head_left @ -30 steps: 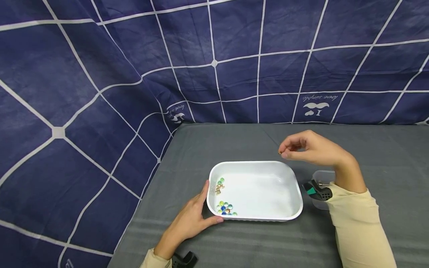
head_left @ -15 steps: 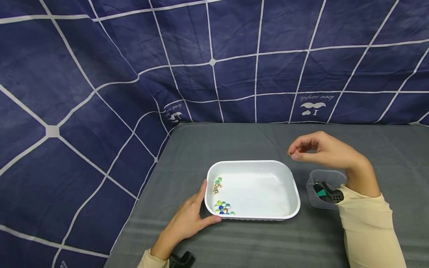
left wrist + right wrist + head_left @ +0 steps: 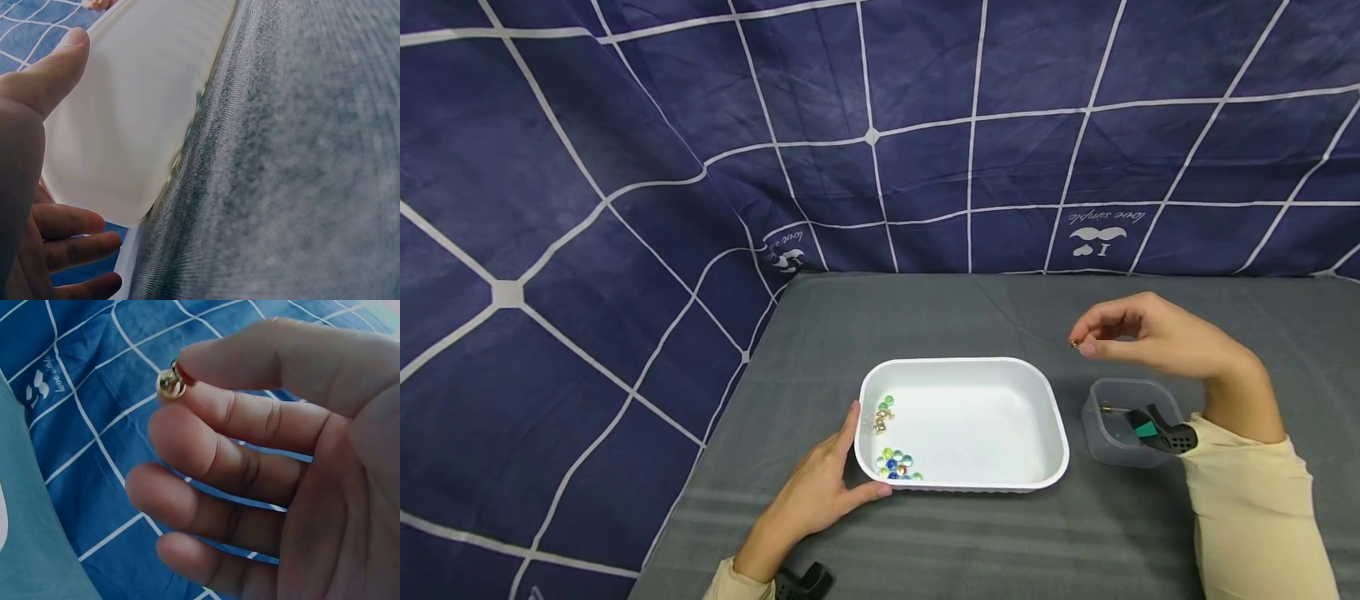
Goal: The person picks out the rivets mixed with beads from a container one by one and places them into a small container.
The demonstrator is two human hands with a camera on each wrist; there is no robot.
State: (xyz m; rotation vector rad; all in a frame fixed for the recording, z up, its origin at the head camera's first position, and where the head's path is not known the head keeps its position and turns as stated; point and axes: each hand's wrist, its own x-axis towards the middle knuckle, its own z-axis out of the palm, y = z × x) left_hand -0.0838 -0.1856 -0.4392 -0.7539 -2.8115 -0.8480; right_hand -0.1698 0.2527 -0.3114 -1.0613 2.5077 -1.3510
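A white rectangular tray [image 3: 973, 425] stands on the grey cloth. Along its left side lie several glass marbles [image 3: 892, 458] and a few small gold pieces [image 3: 881, 423]. My left hand [image 3: 817, 487] rests at the tray's near left corner, thumb along the front wall and index finger along the left one. In the left wrist view the other fingers [image 3: 78, 250] hang apart from the tray. To the right of the tray, my right hand [image 3: 1157, 337] is raised above the cloth. Thumb and index finger pinch a small gold bell [image 3: 170, 384] with a loop on top.
A clear plastic box [image 3: 1123, 454] stands right of the tray, partly behind the right wrist's black band [image 3: 1172, 435]. A thin gold item [image 3: 1112, 408] shows in it. Blue curtain [image 3: 925, 167] with white lines closes off the back and left.
My right hand has moved right, away from the tray and over toward the clear box, still pinching the gold bell. The left hand keeps its place on the tray.
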